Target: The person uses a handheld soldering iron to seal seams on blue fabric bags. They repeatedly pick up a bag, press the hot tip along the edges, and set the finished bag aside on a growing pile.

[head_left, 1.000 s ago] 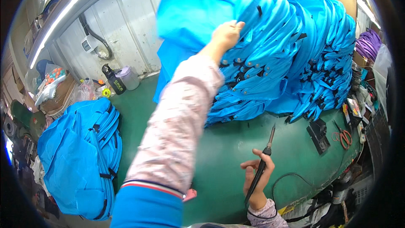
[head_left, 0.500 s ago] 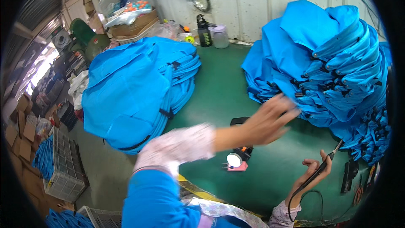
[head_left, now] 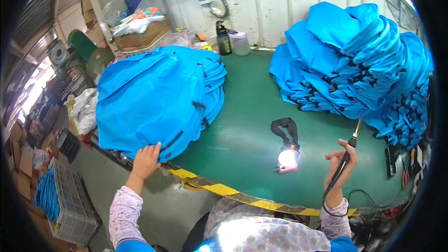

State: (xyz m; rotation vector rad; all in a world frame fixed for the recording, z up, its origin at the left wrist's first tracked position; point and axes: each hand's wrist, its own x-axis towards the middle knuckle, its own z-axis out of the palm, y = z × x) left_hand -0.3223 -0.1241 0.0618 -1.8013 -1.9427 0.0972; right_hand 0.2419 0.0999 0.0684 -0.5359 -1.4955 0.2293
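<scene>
My left hand (head_left: 147, 161) is at the near edge of a stack of flat blue fabric pieces (head_left: 144, 95) on the left of the table. Its fingers are closed over the rim of the top piece, close to a black strip; the thumb is hard to make out. My right hand (head_left: 343, 168) holds a soldering-iron-like tool (head_left: 345, 158) with a black handle, a metal tip and a black cord. The tip points up toward the lower edge of a tall heap of folded blue fabric pieces (head_left: 345, 42) with black fittings on the right.
A lit round lamp (head_left: 288, 158) with a black strap and pink base lies on the green table (head_left: 247, 98). Yellow-black tape (head_left: 219, 189) lines its near edge. A black bottle (head_left: 223, 39) and lidded jar (head_left: 240, 43) stand at the back. Crates (head_left: 74, 205) sit on the floor.
My left hand has swung from beside the right heap to the near edge of the left stack. My right hand, still holding the tool, appears slightly higher in view.
</scene>
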